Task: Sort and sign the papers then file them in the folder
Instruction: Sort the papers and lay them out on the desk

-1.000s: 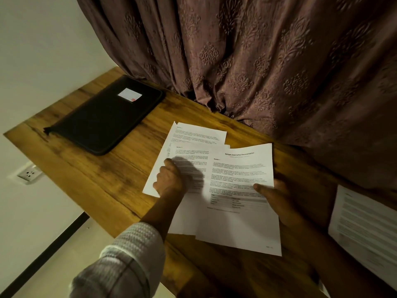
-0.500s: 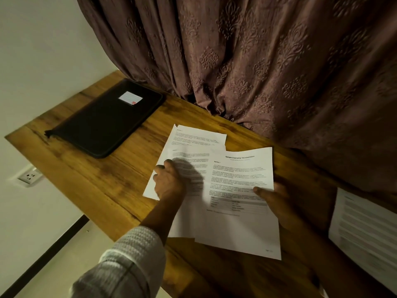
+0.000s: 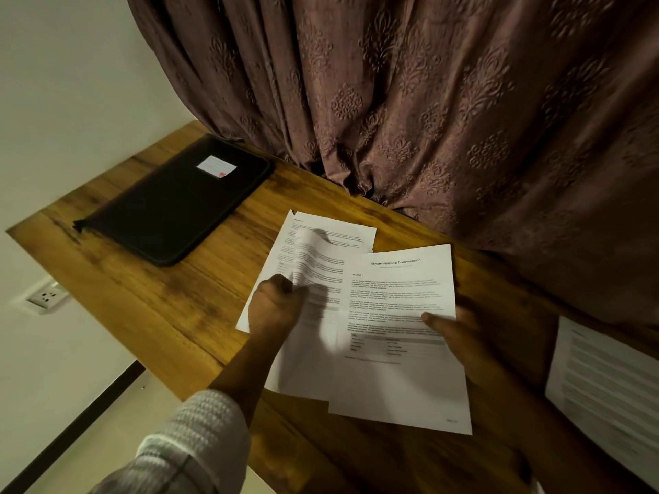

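Papers [image 3: 356,326]: three printed sheets are spread overlapping at the middle of the wooden surface [image 3: 160,315], well apart from the folder [image 3: 171,208].
Grip, left: the raised, curled left edge of the middle sheet [image 3: 313,361] is pinched narrowly by the left hand [image 3: 274,308].
Grip, right: the title sheet [image 3: 403,379] is held at its right edge by the right hand [image 3: 460,336], with the thumb [image 3: 433,319] laid on top; the fingers beneath are hidden.
Back sheet [image 3: 342,231]: it is laid flat under the other two, and only its top strip is shown.
Folder state: it is seen closed near the far left corner; no pen is seen.
Stray sheet [image 3: 606,393]: another printed page is seen at the right, apart from the pile.
Risk, crease: the pinched edge could be folded or torn if it is pulled while the title sheet is pressed down over it.
Risk, drag: the back sheet could be carried along by friction and shifted unnoticed.
Risk, order: pages could be mixed, since the section headings are partly covered.
Risk, omission: the stray sheet could be left unsorted, being outside both hands' reach of attention.
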